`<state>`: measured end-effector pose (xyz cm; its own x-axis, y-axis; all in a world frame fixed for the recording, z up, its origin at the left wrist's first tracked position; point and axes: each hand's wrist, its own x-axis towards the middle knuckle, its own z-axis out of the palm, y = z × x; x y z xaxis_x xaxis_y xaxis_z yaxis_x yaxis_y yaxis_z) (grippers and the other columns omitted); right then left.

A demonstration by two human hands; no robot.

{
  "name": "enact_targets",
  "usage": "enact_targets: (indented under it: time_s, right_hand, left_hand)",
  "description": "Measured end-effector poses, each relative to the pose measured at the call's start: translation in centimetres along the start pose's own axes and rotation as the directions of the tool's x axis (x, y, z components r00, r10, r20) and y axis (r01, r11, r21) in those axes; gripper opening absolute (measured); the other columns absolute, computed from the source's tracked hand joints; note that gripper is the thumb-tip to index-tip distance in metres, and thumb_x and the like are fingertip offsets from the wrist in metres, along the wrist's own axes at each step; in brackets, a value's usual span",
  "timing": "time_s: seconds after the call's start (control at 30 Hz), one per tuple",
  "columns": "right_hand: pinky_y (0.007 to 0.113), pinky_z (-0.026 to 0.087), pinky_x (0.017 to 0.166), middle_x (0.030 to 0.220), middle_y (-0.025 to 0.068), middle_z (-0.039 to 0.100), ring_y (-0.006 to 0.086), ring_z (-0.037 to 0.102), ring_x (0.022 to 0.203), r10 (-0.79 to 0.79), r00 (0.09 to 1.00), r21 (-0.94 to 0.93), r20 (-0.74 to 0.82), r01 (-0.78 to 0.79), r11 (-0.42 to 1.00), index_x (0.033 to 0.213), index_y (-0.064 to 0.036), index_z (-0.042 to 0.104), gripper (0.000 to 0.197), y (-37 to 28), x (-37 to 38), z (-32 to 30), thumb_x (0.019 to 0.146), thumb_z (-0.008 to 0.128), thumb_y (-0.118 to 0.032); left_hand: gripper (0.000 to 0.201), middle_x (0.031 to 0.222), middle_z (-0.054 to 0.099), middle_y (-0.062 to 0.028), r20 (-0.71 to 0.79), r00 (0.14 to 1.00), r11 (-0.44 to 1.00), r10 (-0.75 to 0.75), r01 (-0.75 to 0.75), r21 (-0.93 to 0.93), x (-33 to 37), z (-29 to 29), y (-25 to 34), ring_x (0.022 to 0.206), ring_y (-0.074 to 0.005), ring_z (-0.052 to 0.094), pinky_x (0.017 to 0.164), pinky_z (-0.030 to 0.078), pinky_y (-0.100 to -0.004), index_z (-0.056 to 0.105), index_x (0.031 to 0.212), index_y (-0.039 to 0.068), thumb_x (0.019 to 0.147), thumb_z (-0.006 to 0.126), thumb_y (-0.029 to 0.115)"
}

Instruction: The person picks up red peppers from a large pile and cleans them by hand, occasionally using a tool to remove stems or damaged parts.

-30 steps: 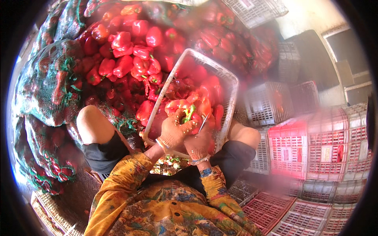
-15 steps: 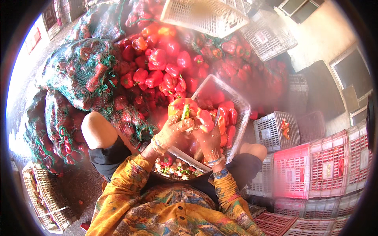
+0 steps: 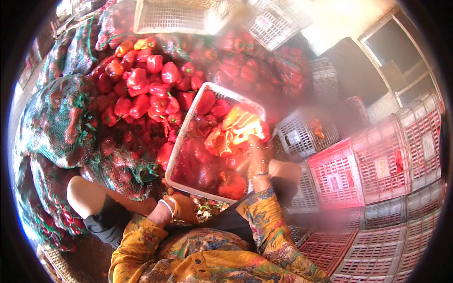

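My right hand (image 3: 259,150) reaches over the white plastic crate (image 3: 172,166) between my knees. Its fingers close on a cut bell pepper (image 3: 243,123), orange-red and glaring in the light, above other red pepper pieces (image 3: 207,162) in the crate. Part of the grip is hidden. Low beside the crate's near-left corner, my left hand (image 3: 183,207) is curled, its fingertips turned out of sight; whatever it holds cannot be made out. Pale and green pepper trimmings (image 3: 207,209) lie just right of it, below the crate's near rim.
Whole red bell peppers (image 3: 141,89) are heaped beyond and left of the crate. Green mesh sacks (image 3: 56,125) full of peppers line the left side. Stacked plastic crates (image 3: 382,162) stand on the right, and another pale crate (image 3: 184,16) is at the far edge.
My hands have parted: the left went down beside the crate's near corner, while the right carried the cut pepper over the crate. The view has shifted right.
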<state>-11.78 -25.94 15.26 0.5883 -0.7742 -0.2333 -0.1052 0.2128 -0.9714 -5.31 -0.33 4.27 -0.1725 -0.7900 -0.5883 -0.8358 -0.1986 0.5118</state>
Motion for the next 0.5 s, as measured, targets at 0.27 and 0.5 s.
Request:
enact_targets:
  time_s: [0.27, 0.5]
  right_hand:
    - [0.042, 0.055, 0.083, 0.120, 0.0187, 0.066, 0.0349, 0.068, 0.096, -0.669, 0.696, -0.683, -0.259, 0.358, 0.637, 0.144, -0.0105, 0.042, 0.073, -0.9, 11.9, -3.8, 0.081, 0.077, -0.026]
    - [0.051, 0.049, 0.097, 0.125, 0.0258, 0.063, 0.0438, 0.061, 0.115, -0.059, 0.998, -0.995, 0.026, 0.031, 0.093, 0.145, -0.0087, 0.044, 0.052, 9.4, 23.1, -3.9, 0.096, 0.050, -0.023]
  left_hand:
    - [0.058, 0.100, 0.072, -0.0182, -0.063, 0.997, 0.950, -0.054, 0.032, -0.312, 2.6, -3.4, -1.2, 0.096, -0.0376, 0.069, 0.086, 0.053, -0.0453, 0.074, 0.108, 0.011, 0.088, 0.057, 0.063]
    - [0.042, 0.097, 0.073, -0.0160, -0.137, 0.985, 0.833, -0.103, 0.010, -0.553, 2.5, -3.4, -1.7, 0.092, -0.0352, 0.070, 0.082, 0.053, -0.0430, 0.072, 0.111, 0.011, 0.091, 0.064, 0.047]
